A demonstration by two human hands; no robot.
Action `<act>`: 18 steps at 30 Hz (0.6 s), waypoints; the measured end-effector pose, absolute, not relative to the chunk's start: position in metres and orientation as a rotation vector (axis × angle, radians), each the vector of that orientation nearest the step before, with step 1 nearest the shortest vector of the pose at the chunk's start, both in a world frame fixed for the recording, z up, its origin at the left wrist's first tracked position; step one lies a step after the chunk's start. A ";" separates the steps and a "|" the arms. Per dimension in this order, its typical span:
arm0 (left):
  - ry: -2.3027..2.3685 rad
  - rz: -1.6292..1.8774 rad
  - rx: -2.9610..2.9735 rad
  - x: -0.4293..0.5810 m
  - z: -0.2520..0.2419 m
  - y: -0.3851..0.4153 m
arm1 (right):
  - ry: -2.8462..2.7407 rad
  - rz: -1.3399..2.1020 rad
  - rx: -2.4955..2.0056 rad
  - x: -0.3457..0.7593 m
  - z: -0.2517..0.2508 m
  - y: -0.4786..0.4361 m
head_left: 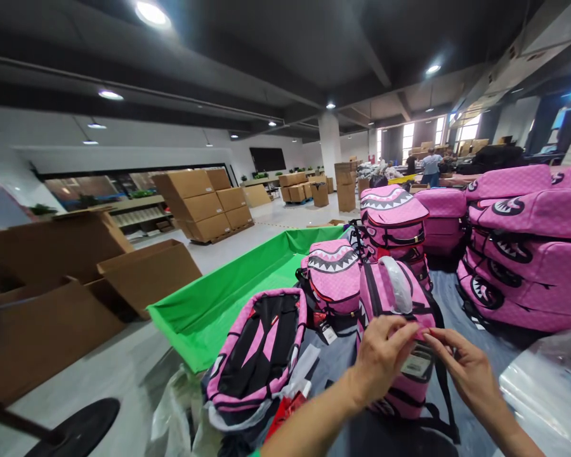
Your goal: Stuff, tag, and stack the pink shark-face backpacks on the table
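Head view: a pink patterned backpack with black trim and a carry handle wrapped in clear plastic (374,301) stands on a table with a grey-blue surface (443,282), directly before the person. Both hands meet at its near side, around a pale rectangular tag (416,366). The left hand (383,352) has its thumb and forefinger pinched together just above the tag, and the right hand (464,362) closes its fingertips close against them (whatever lies between is too small to make out). Just behind and to the left sits a pink backpack with a jagged shark-mouth print (333,271); nearer the left edge, a pink-rimmed backpack with a black strap side (257,349) lies with its straps facing up. Beyond these spreads a bright green fabric-walled bin (185,314). On the right rises a tall stack of pink backpacks with round toothed motifs (537,254), with crumpled clear plastic sheeting (547,387) in front of it. Farther off, open brown cardboard boxes (150,279) and a neat block of closed brown cartons (202,206) occupy the floor at left, while a person in a light blue top (431,165) is in the distance.
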State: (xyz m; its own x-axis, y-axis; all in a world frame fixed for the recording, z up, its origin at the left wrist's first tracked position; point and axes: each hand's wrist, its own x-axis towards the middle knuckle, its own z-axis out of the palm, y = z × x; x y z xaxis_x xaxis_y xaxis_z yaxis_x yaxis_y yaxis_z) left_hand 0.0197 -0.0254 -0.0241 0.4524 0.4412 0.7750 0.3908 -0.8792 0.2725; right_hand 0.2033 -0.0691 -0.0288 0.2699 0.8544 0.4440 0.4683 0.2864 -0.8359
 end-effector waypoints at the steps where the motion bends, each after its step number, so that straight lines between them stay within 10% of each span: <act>1: 0.656 1.338 2.789 0.021 -0.011 -0.010 | -1.352 0.453 -1.351 0.206 -0.025 -0.069; 7: 0.178 0.743 2.994 0.043 0.033 0.048 | -1.315 0.791 -1.416 0.211 0.017 -0.070; 18: -0.074 0.791 3.124 0.041 0.014 0.052 | -1.533 1.022 -1.557 0.232 0.026 -0.045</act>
State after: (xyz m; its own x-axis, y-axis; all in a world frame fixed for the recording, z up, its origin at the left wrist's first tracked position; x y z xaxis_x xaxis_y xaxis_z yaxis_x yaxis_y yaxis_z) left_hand 0.0407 0.0517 0.0144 0.8788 -0.0644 0.4729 -0.0241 -0.9956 -0.0909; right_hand 0.2324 -0.0446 0.0255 -0.0184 0.9984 -0.0536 0.4337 -0.0403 -0.9002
